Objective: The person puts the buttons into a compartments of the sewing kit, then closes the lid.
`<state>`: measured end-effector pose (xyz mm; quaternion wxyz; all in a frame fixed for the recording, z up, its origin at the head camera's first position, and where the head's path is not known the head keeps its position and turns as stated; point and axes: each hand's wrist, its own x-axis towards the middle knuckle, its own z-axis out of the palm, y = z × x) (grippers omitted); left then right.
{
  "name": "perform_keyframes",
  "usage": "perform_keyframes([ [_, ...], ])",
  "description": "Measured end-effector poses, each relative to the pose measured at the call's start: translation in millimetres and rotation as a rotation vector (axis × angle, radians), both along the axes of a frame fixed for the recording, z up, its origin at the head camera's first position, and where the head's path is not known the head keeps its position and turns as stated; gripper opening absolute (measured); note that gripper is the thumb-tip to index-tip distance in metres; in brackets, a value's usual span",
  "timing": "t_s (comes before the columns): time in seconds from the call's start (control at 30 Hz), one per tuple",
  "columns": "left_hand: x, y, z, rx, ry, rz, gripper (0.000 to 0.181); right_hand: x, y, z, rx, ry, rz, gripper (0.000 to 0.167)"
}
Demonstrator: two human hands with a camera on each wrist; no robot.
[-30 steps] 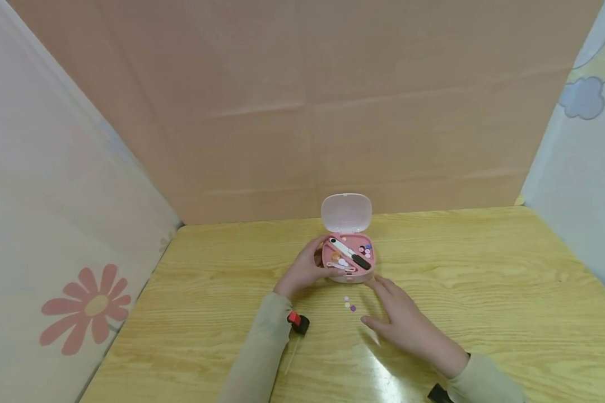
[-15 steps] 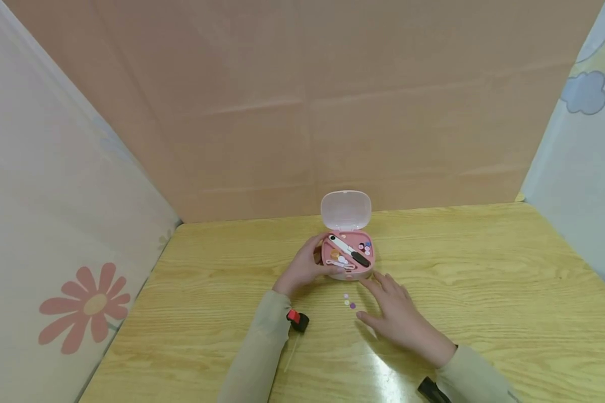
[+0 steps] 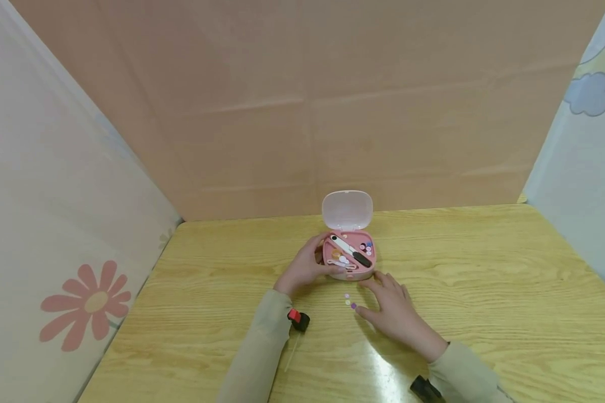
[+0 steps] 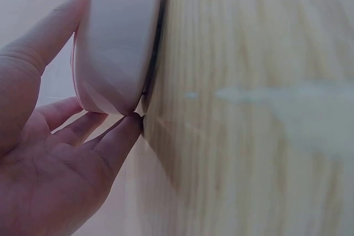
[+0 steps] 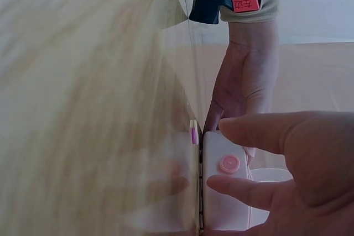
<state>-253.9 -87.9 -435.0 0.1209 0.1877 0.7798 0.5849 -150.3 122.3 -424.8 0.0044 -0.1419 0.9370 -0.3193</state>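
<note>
A small pink case (image 3: pixel 355 276) stands with its translucent lid (image 3: pixel 347 210) raised. My left hand (image 3: pixel 305 267) holds the case by its left side, thumb along the front edge and fingers round the side. Inside lie a white tool with a black end (image 3: pixel 344 246), a looped white item (image 3: pixel 341 265) and several small buttons (image 3: pixel 368 249). A purple button (image 3: pixel 353 306) lies on the table in front of the case, beside two paler ones (image 3: pixel 347 299). My right hand (image 3: pixel 395 310) is spread beside these, its thumb tip close to the purple button; contact cannot be told.
The wood-grain table (image 3: pixel 222 268) carries the case near its back edge. Behind it hangs a brown cloth (image 3: pixel 302 112), with pale patterned sheets on the left (image 3: pixel 70 196) and right. Wrist cameras (image 3: pixel 299 321) are strapped to both wrists.
My right hand has moved left, its thumb now closer to the purple button. The left hand keeps its hold on the case, and the buttons have stayed in place.
</note>
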Motion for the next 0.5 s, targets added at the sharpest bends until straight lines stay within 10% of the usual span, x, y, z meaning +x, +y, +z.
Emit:
perform_keyframes([
  [0.5,-3.9,-1.8,-5.2,-0.037,-0.01,0.02,0.087,-0.7,-5.6,-1.6,-0.035,-0.037,-0.044,0.041],
])
